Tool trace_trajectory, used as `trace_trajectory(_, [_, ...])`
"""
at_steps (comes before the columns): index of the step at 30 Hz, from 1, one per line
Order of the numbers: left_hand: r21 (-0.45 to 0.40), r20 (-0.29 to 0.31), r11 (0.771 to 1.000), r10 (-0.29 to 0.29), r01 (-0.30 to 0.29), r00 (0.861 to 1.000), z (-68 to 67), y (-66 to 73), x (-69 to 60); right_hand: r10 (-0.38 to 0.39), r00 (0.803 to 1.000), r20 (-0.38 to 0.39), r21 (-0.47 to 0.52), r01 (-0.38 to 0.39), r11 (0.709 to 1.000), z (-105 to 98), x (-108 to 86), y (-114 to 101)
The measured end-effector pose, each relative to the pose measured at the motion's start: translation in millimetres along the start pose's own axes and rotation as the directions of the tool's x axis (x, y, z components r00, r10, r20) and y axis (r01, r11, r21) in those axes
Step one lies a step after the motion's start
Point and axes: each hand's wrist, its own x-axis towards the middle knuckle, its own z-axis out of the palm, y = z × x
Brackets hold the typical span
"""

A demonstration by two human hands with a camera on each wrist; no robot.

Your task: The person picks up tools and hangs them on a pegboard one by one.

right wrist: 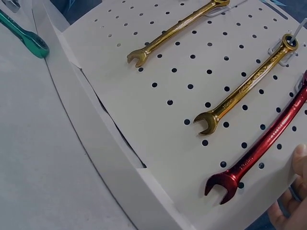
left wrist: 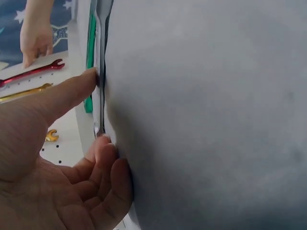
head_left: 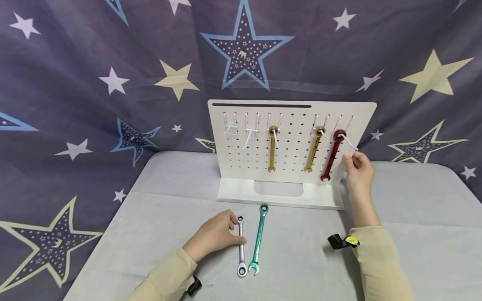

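Note:
On the table lies a silver double-ring wrench [head_left: 242, 251], with my left hand [head_left: 216, 234] at its upper half. The thumb crosses the shaft and the curled fingertips touch it near the far ring, pinching it. Just to its right is a green combination wrench [head_left: 259, 238], ring end away from me. My right hand [head_left: 360, 173] grips the right edge of a white pegboard [head_left: 241, 163], thumb in front, other fingers partly hidden behind. Near that thumb a red wrench [right wrist: 261, 148] hangs from a hook by its ring end.
Two gold wrenches, one in the middle [head_left: 272, 152] and one farther right [head_left: 314, 152], hang on the board. Two white hooks at its left, the outer one [head_left: 231, 128] and the inner one [head_left: 250, 134], stick out bare. A star-patterned cloth [head_left: 143, 50] hangs behind the table.

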Motion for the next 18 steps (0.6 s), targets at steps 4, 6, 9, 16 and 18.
trace_trajectory(4, [-0.002,0.016,1.0,-0.009,0.009,1.0,-1.4,-0.2,1.1,0.002,1.0,0.004,-0.015,-0.002,1.0,0.5,-0.7,-1.6])
trace_trajectory(6, [-0.006,0.021,1.0,-0.007,0.007,1.0,-2.0,-0.4,0.9,0.003,1.0,0.004,-0.02,-0.003,1.0,1.1,-0.8,-2.0])
trace_trajectory(9, [-0.003,0.014,1.0,-0.003,0.003,1.0,-3.0,-1.1,0.6,-0.004,1.0,0.003,-0.022,0.004,1.0,2.3,-0.9,-2.1])
trace_trajectory(16, [0.051,-0.028,0.998,0.043,-0.041,0.999,-4.8,0.1,1.3,-0.031,1.0,-0.005,-0.026,0.031,0.999,1.5,-0.5,-1.6])
trace_trajectory(18, [0.068,-0.034,0.996,0.06,-0.057,0.998,-4.8,0.5,1.3,-0.032,0.999,-0.004,-0.035,0.032,0.999,1.0,-0.8,-1.3])
